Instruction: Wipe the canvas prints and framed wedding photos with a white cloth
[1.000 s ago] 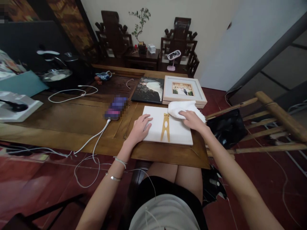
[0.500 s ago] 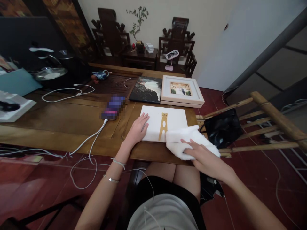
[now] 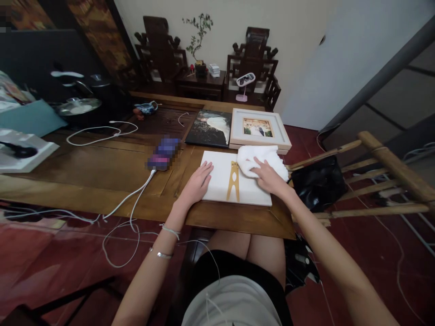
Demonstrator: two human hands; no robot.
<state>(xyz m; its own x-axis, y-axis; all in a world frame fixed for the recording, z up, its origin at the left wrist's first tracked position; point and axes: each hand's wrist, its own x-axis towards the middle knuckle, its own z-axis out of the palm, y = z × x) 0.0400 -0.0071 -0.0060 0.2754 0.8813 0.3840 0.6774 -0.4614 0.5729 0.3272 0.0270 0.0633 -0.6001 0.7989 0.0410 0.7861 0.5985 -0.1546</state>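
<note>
A flat white board (image 3: pixel 217 185) lies on the wooden table in front of me, with a gold, cat-headed, two-legged shape (image 3: pixel 234 182) at its middle. My left hand (image 3: pixel 198 181) rests on the board's left edge, fingers stretched out flat. Over the board's far right corner, my right hand (image 3: pixel 270 177) presses a bunched white cloth (image 3: pixel 248 158), which covers that corner and reaches the framed picture behind. Part of the cloth is gripped under the right fingers.
Behind the board lie a dark photo panel (image 3: pixel 210 129) and a white-framed photo (image 3: pixel 285 136). A phone (image 3: pixel 163 154) with a white cable is to the left. A black bag (image 3: pixel 317 183) sits on a bamboo chair (image 3: pixel 390 167) at right. A glass-lidded pot (image 3: pixel 80 107) stands far left.
My right hand has moved the cloth away from me, from the board's near right corner to its far right corner. The near corner now shows. My left hand stays in place.
</note>
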